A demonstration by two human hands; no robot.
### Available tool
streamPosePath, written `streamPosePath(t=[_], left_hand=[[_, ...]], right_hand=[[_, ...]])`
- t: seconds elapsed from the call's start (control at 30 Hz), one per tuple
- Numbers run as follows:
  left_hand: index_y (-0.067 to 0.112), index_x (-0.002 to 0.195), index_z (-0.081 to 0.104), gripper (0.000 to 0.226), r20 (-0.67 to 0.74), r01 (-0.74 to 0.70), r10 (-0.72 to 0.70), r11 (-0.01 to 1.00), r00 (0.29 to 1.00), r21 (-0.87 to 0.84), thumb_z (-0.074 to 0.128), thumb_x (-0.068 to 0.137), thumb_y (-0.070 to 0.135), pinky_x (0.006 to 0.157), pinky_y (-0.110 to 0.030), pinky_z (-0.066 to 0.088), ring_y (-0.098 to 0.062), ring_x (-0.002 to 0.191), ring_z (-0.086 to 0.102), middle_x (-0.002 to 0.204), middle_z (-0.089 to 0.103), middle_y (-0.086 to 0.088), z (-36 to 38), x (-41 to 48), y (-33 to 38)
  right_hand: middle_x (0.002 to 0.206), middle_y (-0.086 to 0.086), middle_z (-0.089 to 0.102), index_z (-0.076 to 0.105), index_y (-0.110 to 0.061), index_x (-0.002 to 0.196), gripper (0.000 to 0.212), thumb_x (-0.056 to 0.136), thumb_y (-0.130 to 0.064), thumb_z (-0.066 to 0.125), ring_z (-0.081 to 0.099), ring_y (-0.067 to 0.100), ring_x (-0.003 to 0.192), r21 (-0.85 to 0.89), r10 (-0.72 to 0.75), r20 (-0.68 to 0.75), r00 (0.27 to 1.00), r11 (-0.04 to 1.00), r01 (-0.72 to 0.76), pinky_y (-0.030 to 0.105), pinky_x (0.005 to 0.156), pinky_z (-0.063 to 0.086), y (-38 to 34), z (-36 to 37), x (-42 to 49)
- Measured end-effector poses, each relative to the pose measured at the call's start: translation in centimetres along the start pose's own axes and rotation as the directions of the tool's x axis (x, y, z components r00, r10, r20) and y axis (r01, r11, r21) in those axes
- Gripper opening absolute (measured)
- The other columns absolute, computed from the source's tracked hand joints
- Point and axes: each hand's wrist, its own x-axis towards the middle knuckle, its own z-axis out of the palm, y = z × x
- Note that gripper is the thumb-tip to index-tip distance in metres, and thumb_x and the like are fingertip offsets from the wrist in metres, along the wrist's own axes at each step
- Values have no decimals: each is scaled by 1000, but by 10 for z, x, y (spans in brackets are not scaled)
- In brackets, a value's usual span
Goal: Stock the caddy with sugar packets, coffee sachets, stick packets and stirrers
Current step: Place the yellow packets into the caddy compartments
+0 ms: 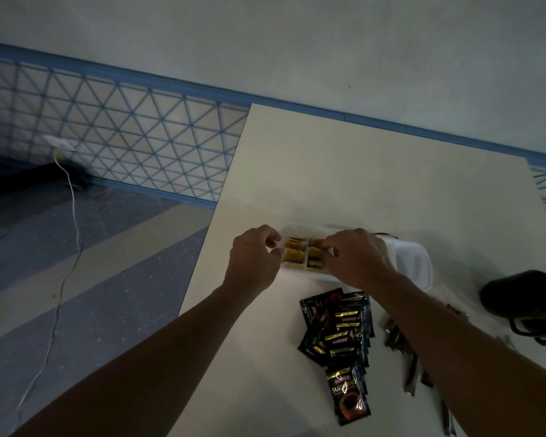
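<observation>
Reaches forward with both bare forearms [183, 335]; holds left hand [252, 258] and right hand [358, 258] side by side, apart, knuckles up, fingers [331, 247] curled inward toward each other.

The caddy [300, 230] is smooth white plastic; the sugar packets [292, 255] in it look matt, papery. The coffee sachets [338, 335] are glossy black film (light glints off their creases). The table [360, 184] is smooth and matt.
</observation>
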Motion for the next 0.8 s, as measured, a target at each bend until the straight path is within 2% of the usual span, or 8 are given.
streamPosePath(t=[0.13,0.2,0.37,0.53,0.6,0.8], left_hand=[[16,104,67,18,3,5,-5,1000,1000,6,72,86,14,82,-39,57,-14,87,64,96,67,2,1,0,0],[16,104,67,17,4,12,-12,1000,1000,5,71,87,14,82,-39,57,-14,87,64,96,68,2,1,0,1],[15,104,68,17,11,19,-19,1000,1000,5,71,87,14,82,-39,58,-14,87,64,96,69,1,0,0,1],[14,104,69,18,-4,3,-2,1000,1000,6,71,86,15,83,-39,57,-14,88,64,97,70,0,0,0,1],[13,104,69,18,-13,-9,9,1000,1000,10,72,86,15,83,-40,57,-15,88,65,96,70,-1,0,0,1],[13,111,65,26,-9,13,-13,1000,1000,19,71,87,21,81,-36,57,-15,86,65,99,70,-2,-2,0,4]], right_hand=[[61,-18,52,75,-29,83,9,82,-31,66,58,11,69,44,14,-55,998,999,-12,25,66,43,0,-9,-1],[57,-19,49,73,-29,80,7,82,-30,67,57,9,67,59,20,-66,998,998,-16,25,66,44,1,-11,-2],[60,-16,56,71,-29,91,8,85,-32,66,59,9,66,86,37,-100,994,996,-29,24,65,41,8,-7,-5],[71,-11,66,60,-32,111,28,85,-39,68,64,13,73,90,49,-86,995,995,-41,31,72,51,9,-3,-6],[71,-13,65,60,-33,114,32,84,-39,69,64,13,74,89,49,-70,996,995,-43,33,75,54,9,-3,-6],[64,-17,59,64,-34,114,35,80,-34,72,61,8,70,112,2,1,1000,994,-2,28,71,50,8,-7,-6]])
